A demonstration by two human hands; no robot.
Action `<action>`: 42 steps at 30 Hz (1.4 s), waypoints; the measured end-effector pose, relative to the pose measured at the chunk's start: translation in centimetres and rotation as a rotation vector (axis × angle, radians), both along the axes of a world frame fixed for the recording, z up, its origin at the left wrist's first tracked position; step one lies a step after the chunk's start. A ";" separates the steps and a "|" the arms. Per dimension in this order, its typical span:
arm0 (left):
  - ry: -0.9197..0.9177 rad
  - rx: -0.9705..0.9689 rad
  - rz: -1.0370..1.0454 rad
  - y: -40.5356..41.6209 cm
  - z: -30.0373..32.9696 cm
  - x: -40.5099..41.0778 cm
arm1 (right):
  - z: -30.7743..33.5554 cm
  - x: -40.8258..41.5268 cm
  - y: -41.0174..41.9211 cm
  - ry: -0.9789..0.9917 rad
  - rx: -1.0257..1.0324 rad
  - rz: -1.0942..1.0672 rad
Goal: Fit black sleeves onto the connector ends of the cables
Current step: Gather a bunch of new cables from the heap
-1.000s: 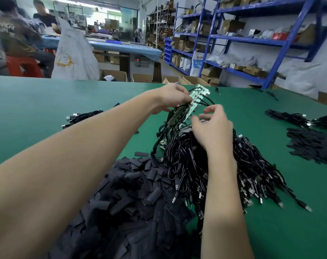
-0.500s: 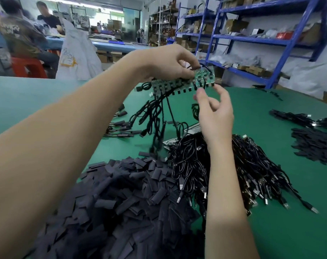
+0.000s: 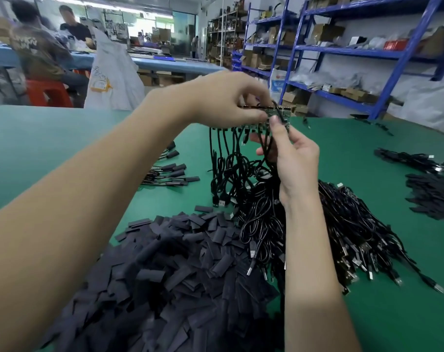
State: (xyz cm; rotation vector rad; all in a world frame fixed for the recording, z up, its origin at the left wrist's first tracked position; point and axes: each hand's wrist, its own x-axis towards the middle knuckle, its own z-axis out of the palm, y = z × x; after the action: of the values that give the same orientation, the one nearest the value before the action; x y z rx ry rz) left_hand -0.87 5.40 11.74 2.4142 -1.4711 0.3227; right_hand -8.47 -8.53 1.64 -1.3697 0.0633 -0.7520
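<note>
Black flat sleeves (image 3: 165,283) lie heaped low on the left of the green table (image 3: 38,148), untouched for now. A second ago my hands were down in the tangle; now a narrow green circuit-board strip (image 3: 271,113) is lifted clear of it, with thin black cables (image 3: 231,168) hanging from it to the mat. My left hand (image 3: 228,100) pinches that strip along its top, fingers curled round it. My right hand (image 3: 289,156), just below, pinches one cable where it meets the strip, so I judge that I am freeing a cable, with no sleeve fitted yet. Left of the hanging cables, a few cables that already wear sleeves (image 3: 172,171) lie apart. On the right spreads the loose pile of black cables with bare metal plugs (image 3: 355,237), tangled enough to snag. Farther right sits another dark heap of sleeves (image 3: 434,194).
</note>
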 end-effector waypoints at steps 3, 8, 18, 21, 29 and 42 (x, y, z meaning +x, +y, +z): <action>-0.044 -0.119 0.092 2.4 -1.8 -0.4 | 0.3 0.4 1.3 -0.003 -0.040 0.063; -0.028 -0.489 0.388 7.0 -5.8 -1.3 | -0.1 0.8 3.3 0.035 0.078 0.162; 0.627 -1.131 0.320 12.1 -11.5 -3.3 | -2.4 2.2 6.5 0.154 0.267 0.539; 0.661 -1.145 0.313 13.0 -13.2 -3.6 | -3.2 2.9 6.3 0.252 0.092 0.507; 0.508 -1.017 0.309 13.8 -14.1 -3.7 | -2.7 2.8 6.1 0.270 -0.435 0.243; 0.589 -0.810 0.218 14.3 -13.9 -4.4 | -3.3 1.7 4.4 0.449 0.186 0.898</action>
State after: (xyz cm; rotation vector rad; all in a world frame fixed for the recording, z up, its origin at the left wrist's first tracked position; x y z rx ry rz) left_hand -5.25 19.70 -2.14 1.7702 -0.6366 0.1742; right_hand -6.73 -4.10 -1.67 -1.1960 -0.1230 0.3082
